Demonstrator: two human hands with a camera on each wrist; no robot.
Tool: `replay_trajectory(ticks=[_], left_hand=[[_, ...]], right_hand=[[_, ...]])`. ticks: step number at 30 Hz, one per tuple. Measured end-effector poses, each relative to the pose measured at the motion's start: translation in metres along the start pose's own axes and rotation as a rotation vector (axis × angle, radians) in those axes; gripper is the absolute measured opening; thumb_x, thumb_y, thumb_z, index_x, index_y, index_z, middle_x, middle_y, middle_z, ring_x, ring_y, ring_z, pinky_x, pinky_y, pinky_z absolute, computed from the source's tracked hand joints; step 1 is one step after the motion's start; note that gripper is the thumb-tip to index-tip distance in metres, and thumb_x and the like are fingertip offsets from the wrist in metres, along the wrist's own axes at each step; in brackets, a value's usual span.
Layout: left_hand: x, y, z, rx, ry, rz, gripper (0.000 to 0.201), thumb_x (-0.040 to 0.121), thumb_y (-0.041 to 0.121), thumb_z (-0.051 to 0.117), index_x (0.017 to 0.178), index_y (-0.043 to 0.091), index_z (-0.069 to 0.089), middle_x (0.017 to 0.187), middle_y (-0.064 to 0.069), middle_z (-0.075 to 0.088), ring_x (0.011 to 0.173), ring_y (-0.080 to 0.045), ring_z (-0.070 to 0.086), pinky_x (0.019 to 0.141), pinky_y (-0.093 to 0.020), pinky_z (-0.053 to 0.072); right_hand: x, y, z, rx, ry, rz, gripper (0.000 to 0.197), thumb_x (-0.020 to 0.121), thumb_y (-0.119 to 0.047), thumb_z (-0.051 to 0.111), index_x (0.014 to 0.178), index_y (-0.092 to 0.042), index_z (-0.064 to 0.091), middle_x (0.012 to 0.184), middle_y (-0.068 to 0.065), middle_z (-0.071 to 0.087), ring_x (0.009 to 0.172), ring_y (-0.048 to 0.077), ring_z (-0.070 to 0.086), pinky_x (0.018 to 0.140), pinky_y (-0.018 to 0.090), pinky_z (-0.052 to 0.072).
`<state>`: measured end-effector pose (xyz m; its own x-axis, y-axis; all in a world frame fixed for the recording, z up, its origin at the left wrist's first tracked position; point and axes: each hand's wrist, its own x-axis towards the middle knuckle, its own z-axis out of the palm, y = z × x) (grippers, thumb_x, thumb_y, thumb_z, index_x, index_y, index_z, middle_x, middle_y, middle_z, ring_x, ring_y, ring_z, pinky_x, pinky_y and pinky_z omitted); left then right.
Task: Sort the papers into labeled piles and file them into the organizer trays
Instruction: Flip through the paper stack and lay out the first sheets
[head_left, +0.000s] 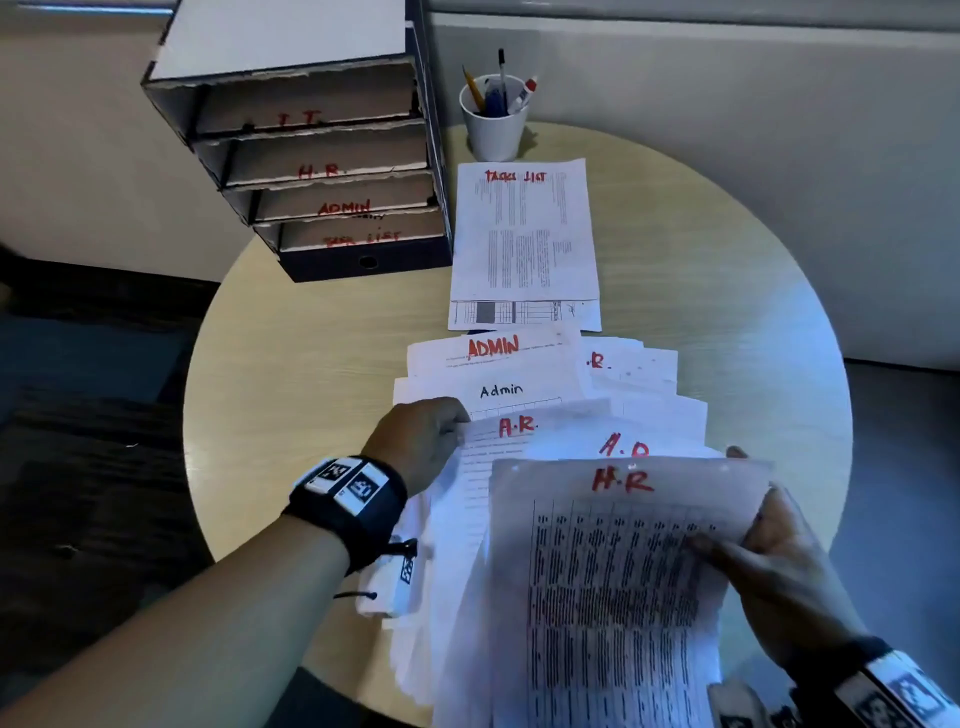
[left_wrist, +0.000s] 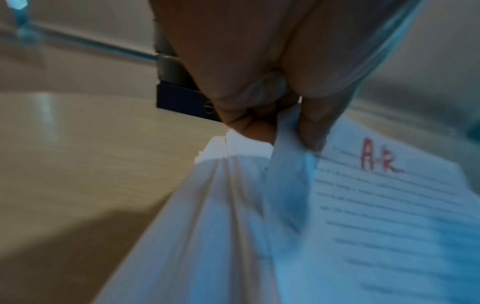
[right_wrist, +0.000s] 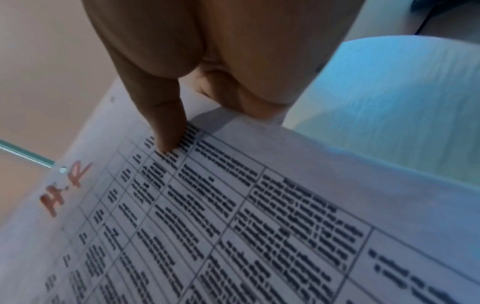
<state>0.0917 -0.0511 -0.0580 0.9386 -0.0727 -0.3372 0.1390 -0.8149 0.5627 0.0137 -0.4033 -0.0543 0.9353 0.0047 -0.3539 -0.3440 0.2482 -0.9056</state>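
Note:
My left hand pinches the top left corner of a stack of papers whose top sheet is marked "A.R" in red. My right hand holds a sheet marked "H.R" with a printed table, thumb on its face and fingers behind. That sheet is lifted above the stack. Further back on the table lie "Admin" papers and a "Tasks list" pile. The cardboard organizer at the back left has trays labeled I.T., H.R., ADMIN and TASK LIST.
A white cup of pens and pencils stands behind the Tasks list pile. The round wooden table is bare on its left side and far right. A wall runs behind the table; dark floor lies left of it.

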Motion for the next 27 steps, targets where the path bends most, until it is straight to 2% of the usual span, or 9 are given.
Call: replay_trajectory(ticks=[4,7,11,14,16,18,21,24,27], left_hand=[[-0.029,0.007,-0.009,-0.149,0.232,0.306,0.013,0.087,0.009,0.064,0.088,0.021,0.071,0.085,0.010,0.068,0.079,-0.007,0.059,0.073,-0.029,0.050],[-0.054,0.022,-0.008,-0.070,0.262,0.584,0.016,0.089,0.011,0.059,0.095,0.024,0.067,0.091,0.007,0.064,0.082,-0.013,0.060,0.071,-0.027,0.048],[-0.073,0.035,0.000,-0.181,0.266,0.657,0.016,0.097,0.009,0.056,0.101,0.016,0.071,0.096,0.003,0.065,0.089,-0.015,0.062,0.076,-0.028,0.049],[-0.072,0.047,0.001,-0.346,0.288,0.539,0.024,0.091,-0.001,0.062,0.096,0.022,0.069,0.092,0.012,0.066,0.088,-0.008,0.063,0.078,-0.023,0.049],[-0.060,0.056,-0.001,-0.575,0.270,0.312,0.030,0.093,-0.003,0.060,0.099,0.027,0.065,0.083,0.018,0.065,0.079,0.001,0.059,0.076,-0.015,0.045],[-0.042,0.058,-0.001,-0.879,0.257,0.030,0.030,0.096,0.001,0.057,0.109,0.028,0.062,0.070,0.015,0.053,0.066,-0.006,0.047,0.066,-0.019,0.040],[-0.028,0.046,0.003,-1.151,0.219,-0.283,0.015,0.089,0.030,0.059,0.101,0.023,0.062,0.078,-0.002,0.053,0.076,-0.020,0.045,0.068,-0.031,0.038],[-0.038,0.038,0.021,-0.851,0.063,-0.159,0.032,0.085,0.051,0.052,0.082,0.019,0.054,0.081,-0.003,0.054,0.080,-0.022,0.048,0.077,-0.038,0.040],[-0.049,0.043,0.034,-0.742,-0.036,-0.204,0.018,0.090,0.035,0.055,0.105,0.026,0.055,0.101,0.002,0.065,0.096,-0.021,0.061,0.087,-0.036,0.051]], right_hand=[[-0.001,0.006,-0.001,0.019,0.038,-0.002,0.097,0.062,0.022,0.062,0.144,-0.024,0.040,0.121,0.012,0.066,0.102,0.018,0.066,0.083,0.026,0.057],[-0.002,0.006,-0.005,0.047,0.061,0.013,0.107,0.060,0.019,0.066,0.149,-0.031,0.033,0.116,0.008,0.068,0.101,0.017,0.068,0.084,0.028,0.057],[-0.003,0.005,-0.011,-0.179,0.034,0.073,0.077,0.055,-0.008,0.088,0.127,-0.016,0.062,0.122,-0.002,0.069,0.106,0.019,0.066,0.093,0.027,0.052],[0.001,0.002,0.001,-0.297,0.023,0.081,0.040,0.074,0.009,0.072,0.105,-0.015,0.073,0.108,0.003,0.075,0.102,0.023,0.068,0.091,0.027,0.054],[0.008,0.000,0.012,-0.362,0.047,0.055,0.023,0.080,0.007,0.070,0.098,-0.008,0.074,0.094,0.005,0.077,0.090,0.021,0.071,0.079,0.025,0.057],[0.018,0.000,0.020,-0.363,0.110,0.042,0.016,0.082,0.005,0.070,0.097,-0.002,0.073,0.087,0.006,0.076,0.079,0.018,0.069,0.065,0.017,0.055],[0.031,-0.004,0.032,-0.229,0.209,0.056,0.008,0.085,0.002,0.068,0.092,-0.001,0.071,0.084,0.009,0.075,0.075,0.018,0.064,0.057,0.018,0.052],[0.038,-0.013,0.046,-0.176,0.239,0.041,0.010,0.090,0.004,0.061,0.099,0.002,0.066,0.071,-0.005,0.075,0.059,0.005,0.066,0.051,0.017,0.051],[0.045,-0.017,0.060,0.067,0.205,0.105,0.023,0.089,0.007,0.058,0.108,-0.001,0.067,0.099,0.015,0.075,0.084,0.026,0.072,0.075,0.038,0.061]])
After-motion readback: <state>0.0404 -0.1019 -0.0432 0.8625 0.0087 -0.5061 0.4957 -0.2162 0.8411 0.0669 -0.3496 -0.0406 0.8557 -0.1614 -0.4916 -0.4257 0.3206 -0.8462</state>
